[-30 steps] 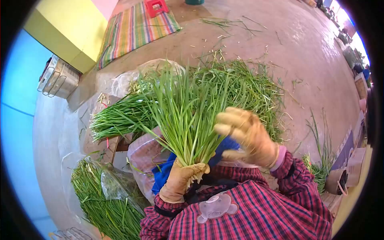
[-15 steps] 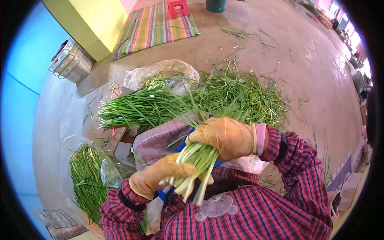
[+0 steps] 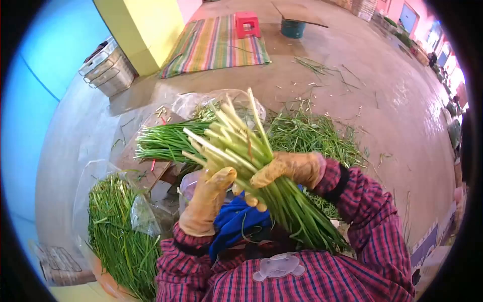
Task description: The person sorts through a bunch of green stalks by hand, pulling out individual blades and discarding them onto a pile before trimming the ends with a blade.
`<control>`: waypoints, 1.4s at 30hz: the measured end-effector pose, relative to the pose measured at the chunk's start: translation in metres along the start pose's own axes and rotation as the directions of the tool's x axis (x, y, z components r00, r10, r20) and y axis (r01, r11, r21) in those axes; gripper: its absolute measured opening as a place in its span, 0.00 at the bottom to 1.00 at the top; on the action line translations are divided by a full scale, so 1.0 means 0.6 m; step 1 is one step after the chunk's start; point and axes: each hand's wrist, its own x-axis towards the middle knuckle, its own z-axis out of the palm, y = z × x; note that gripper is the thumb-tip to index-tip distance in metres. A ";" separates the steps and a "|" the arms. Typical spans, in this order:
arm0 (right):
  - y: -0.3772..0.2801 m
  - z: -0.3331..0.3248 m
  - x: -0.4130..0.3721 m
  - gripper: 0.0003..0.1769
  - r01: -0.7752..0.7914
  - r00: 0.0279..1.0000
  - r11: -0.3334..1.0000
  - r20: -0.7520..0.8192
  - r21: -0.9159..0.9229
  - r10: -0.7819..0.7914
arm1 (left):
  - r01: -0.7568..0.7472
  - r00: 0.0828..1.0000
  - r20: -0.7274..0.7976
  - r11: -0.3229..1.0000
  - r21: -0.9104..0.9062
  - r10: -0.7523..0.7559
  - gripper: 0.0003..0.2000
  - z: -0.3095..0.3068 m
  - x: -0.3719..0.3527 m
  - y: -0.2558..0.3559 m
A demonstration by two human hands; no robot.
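My right hand (image 3: pixel 289 170), in a yellowish work glove, is closed around a bunch of garlic chives (image 3: pixel 251 151). Its fingertips curl out beneath the stalks. The pale stem ends point up and away from me, and the green leaves hang toward my right sleeve. At the left side of the bunch is my left hand (image 3: pixel 204 201), gloved alike, thumb in front and fingers mostly hidden behind the stems. Beyond the bunch lies a pile of chives (image 3: pixel 171 141) with stem ends lined up, beside a loose heap of green leaves (image 3: pixel 312 136).
More chives (image 3: pixel 115 216) lie in clear plastic at left. A blue cloth (image 3: pixel 236 221) covers my lap. Farther off are a striped mat (image 3: pixel 211 48), a red stool (image 3: pixel 247 25), a teal bucket (image 3: pixel 293 29) under a board, and a metal container (image 3: pixel 109 70) by the yellow pillar.
The bunch has turned over: its white ends pointed down toward me before and now point up and away. My left hand has moved up beside the stems, and the view has shifted.
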 end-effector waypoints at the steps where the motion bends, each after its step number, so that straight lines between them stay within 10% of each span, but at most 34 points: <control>1: 0.024 -0.006 0.016 0.20 -0.008 1.000 1.000 0.025 -0.001 0.008 | -0.002 1.000 -0.013 1.000 0.002 0.002 0.35 0.005 -0.003 -0.004; 5: 0.081 0.009 0.037 0.25 -0.062 0.995 0.980 0.088 0.189 0.046 | 0.124 0.992 0.036 0.965 -0.232 -0.118 0.30 0.029 -0.003 0.011; 11: 0.127 0.028 -0.014 0.29 -0.029 0.992 0.999 -0.127 -0.045 0.023 | -0.025 0.982 -0.187 0.947 -0.321 -0.038 0.28 -0.024 0.032 0.005; 15: 0.133 0.025 -0.022 0.23 0.081 0.977 0.996 -0.200 0.049 -0.069 | -0.061 0.997 0.020 0.904 -0.423 0.077 0.37 0.013 0.029 0.011; 21: 0.121 0.047 0.031 0.20 0.293 0.899 0.947 -0.376 0.131 -0.226 | 0.140 0.983 0.159 0.932 -0.335 -0.090 0.33 0.030 0.014 -0.023; 23: 0.118 0.047 0.052 0.20 0.463 0.754 0.857 -0.407 -0.226 -0.515 | 0.173 0.983 0.095 0.969 -0.176 -0.158 0.30 0.006 0.039 -0.010; 25: 0.109 0.046 0.045 0.20 0.335 0.805 0.938 -0.491 -0.089 -0.334 | 0.177 0.984 0.063 0.965 -0.193 -0.168 0.28 0.000 0.052 0.016; 27: 0.099 0.026 0.028 0.19 0.120 0.670 0.593 -0.376 -0.796 -0.640 | 0.227 0.970 0.117 0.968 -0.110 -0.214 0.28 -0.032 0.060 0.045; 31: 0.057 0.014 -0.015 0.19 0.054 0.361 0.333 -0.292 -0.941 -0.885 | 0.442 0.889 0.112 0.896 0.036 -0.443 0.27 -0.041 0.031 0.109; 34: 0.025 0.028 -0.018 0.19 -0.173 0.348 -0.003 -0.059 -0.985 -0.936 | 0.586 0.776 0.110 0.774 0.239 -0.621 0.27 -0.030 0.008 0.108; 37: 0.030 0.021 -0.010 0.18 -0.239 0.503 -0.033 -0.095 -0.970 -0.859 | 0.657 0.715 0.201 0.742 0.133 -0.669 0.30 -0.022 -0.017 0.085; 42: 0.074 -0.021 0.000 0.11 -0.215 0.495 -0.076 -0.042 -0.974 -0.868 | 0.685 0.718 0.252 0.723 -0.088 -0.649 0.35 -0.017 -0.045 0.030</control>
